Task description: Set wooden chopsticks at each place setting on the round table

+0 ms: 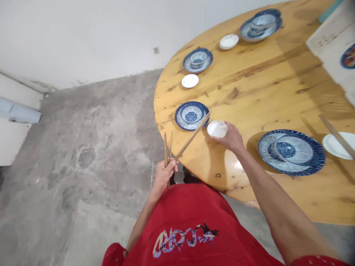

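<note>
My left hand (165, 173) is closed around several wooden chopsticks (191, 140), which fan out above the table's near-left edge. My right hand (230, 137) grips a small white dish (217, 128) by its right side, thumb in front and fingers behind. Just left of that dish sits a blue-and-white plate (181, 117) with a glass bowl (191, 113) on it; the chopstick tips cross over the plate's right rim in this view. I cannot tell whether the white dish touches the tabletop.
The round wooden table (263, 92) carries a larger blue-patterned plate with bowl (310, 167), another white dish (330, 144) with chopsticks (337, 135) over it, and more settings (186, 64) along the far edge. A white printed sheet (330, 59) is at right. Concrete floor (105, 147) lies left.
</note>
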Tool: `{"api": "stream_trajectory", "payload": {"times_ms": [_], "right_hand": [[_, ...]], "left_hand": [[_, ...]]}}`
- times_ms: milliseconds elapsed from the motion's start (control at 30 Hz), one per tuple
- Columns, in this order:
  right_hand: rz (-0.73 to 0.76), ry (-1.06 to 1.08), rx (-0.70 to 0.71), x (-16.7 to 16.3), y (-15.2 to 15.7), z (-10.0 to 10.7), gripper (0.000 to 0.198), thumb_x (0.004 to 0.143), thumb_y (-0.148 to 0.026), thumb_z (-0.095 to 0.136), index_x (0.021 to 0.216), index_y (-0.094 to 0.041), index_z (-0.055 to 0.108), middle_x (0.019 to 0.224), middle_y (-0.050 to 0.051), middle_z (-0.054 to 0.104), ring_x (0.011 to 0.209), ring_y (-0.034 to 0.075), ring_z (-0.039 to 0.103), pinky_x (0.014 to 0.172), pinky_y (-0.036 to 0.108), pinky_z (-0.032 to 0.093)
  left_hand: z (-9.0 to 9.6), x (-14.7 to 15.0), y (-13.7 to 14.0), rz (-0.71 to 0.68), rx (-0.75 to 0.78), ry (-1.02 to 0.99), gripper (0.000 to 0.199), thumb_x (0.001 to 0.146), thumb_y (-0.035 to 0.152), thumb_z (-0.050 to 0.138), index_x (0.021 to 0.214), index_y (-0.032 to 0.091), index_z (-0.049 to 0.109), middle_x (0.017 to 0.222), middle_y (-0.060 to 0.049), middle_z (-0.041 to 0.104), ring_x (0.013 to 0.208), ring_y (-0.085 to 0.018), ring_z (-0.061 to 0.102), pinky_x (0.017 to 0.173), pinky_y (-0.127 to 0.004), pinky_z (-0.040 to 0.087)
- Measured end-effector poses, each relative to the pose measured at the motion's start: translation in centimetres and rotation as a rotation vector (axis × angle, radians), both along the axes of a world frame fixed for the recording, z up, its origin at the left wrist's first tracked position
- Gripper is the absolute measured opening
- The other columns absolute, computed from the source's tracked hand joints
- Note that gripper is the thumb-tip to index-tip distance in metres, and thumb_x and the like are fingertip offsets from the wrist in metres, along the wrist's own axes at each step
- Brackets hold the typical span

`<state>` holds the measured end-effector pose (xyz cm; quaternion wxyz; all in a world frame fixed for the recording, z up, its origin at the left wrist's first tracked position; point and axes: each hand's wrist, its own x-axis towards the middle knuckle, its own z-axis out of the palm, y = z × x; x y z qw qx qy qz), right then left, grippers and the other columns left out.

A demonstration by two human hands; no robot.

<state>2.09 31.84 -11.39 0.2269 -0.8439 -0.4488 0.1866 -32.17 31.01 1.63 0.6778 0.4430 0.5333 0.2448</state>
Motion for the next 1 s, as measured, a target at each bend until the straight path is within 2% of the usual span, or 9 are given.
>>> {"api": "stream_trajectory", "payload": {"times_ms": [200,367,533,700,833,933,1000], "right_hand": [[-0.018,0.006,0.027,0.2,0.1,-0.7,0.108,0.064,-0.064,0.079,0.149,-0.008,0.044,0.144,0.026,0.053,0.131,0.044,0.052,0.110,0.054,0.044],[-0.018,0.007,0.086,0.3,0.0,-1.3,0.106,0.062,-0.066,0.080,0.145,-0.010,0.048,0.140,0.026,0.056,0.128,0.043,0.055,0.110,0.052,0.045],[-0.043,0.011,0.088,0.2,0.1,-1.6,0.108,0.062,-0.069,0.080,0.145,-0.008,0.047,0.140,0.027,0.055,0.131,0.044,0.053,0.111,0.054,0.044],[-0.029,0.027,0.117,-0.3,-0.1,-0.9,0.114,0.060,-0.072,0.081,0.147,-0.008,0.046,0.142,0.028,0.053,0.133,0.044,0.051,0.112,0.056,0.043],[-0.104,-0.020,0.211,-1.4,-2.9,-0.2,0.108,0.071,-0.078,0.072,0.148,-0.008,0.045,0.145,0.028,0.050,0.139,0.043,0.045,0.115,0.057,0.039],[-0.284,-0.037,0.258,-2.8,-6.6,-0.3,0.089,0.082,-0.073,0.061,0.144,-0.010,0.048,0.138,0.026,0.056,0.133,0.040,0.052,0.112,0.057,0.042],[-0.396,-0.022,0.274,-3.8,-9.1,-0.6,0.082,0.085,-0.069,0.056,0.141,-0.010,0.051,0.133,0.024,0.059,0.124,0.037,0.059,0.107,0.056,0.047]], "left_hand": [[-0.5,-0.7,3.2,-0.113,0.058,0.017,0.050,0.082,0.064,0.066,0.071,0.015,0.062,0.059,0.002,0.054,0.043,-0.004,0.030,0.046,-0.023,0.018],[-1.5,-0.4,4.7,-0.206,0.087,0.046,0.052,0.085,0.062,0.062,0.063,0.016,0.060,0.058,0.001,0.052,0.046,-0.005,0.031,0.049,-0.024,0.020],[-3.0,1.6,5.5,-0.235,0.072,0.040,0.051,0.083,0.062,0.064,0.061,0.016,0.061,0.059,0.000,0.054,0.049,-0.006,0.033,0.049,-0.024,0.021],[-4.9,4.8,5.7,-0.219,0.005,-0.019,0.038,0.082,0.050,0.065,0.067,0.015,0.062,0.060,0.001,0.055,0.047,-0.005,0.030,0.049,-0.023,0.021],[-6.0,7.3,5.6,-0.203,-0.028,-0.041,0.031,0.085,0.040,0.063,0.068,0.015,0.062,0.063,0.001,0.057,0.047,-0.005,0.031,0.049,-0.023,0.021],[-6.5,9.0,5.3,-0.177,-0.050,-0.049,0.027,0.086,0.036,0.063,0.070,0.014,0.062,0.063,0.001,0.058,0.046,-0.005,0.032,0.048,-0.023,0.021],[-6.7,10.1,5.1,-0.157,-0.098,-0.058,0.026,0.087,0.036,0.065,0.072,0.014,0.062,0.063,0.002,0.058,0.045,-0.005,0.032,0.047,-0.023,0.020]]}}
